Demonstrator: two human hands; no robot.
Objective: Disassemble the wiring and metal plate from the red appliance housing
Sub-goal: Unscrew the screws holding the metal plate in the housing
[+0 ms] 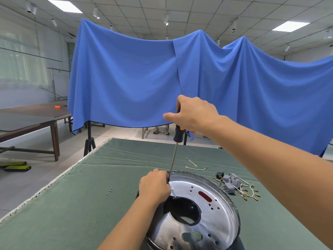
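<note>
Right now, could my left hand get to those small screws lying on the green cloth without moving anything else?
Probably yes. The small screws lie loose on bare green cloth to the left of the left hand, with nothing between. But that hand's grip is steadying the screwdriver shaft at the metal plate, so it must let go first.

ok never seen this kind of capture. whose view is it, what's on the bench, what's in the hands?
There is one picture, from a wide-angle camera worn on a person's head, looking forward and down, so the two bare arms are the wearer's own. No robot is involved. The right hand grips the handle of a long screwdriver, whose tip comes down at the rim of a round metal plate. The left hand rests on that rim, fingers curled around the shaft near the tip. The plate sits on a green cloth. To its right lie removed wiring with grey connectors and two loose wires; to its left, small screws.
</note>
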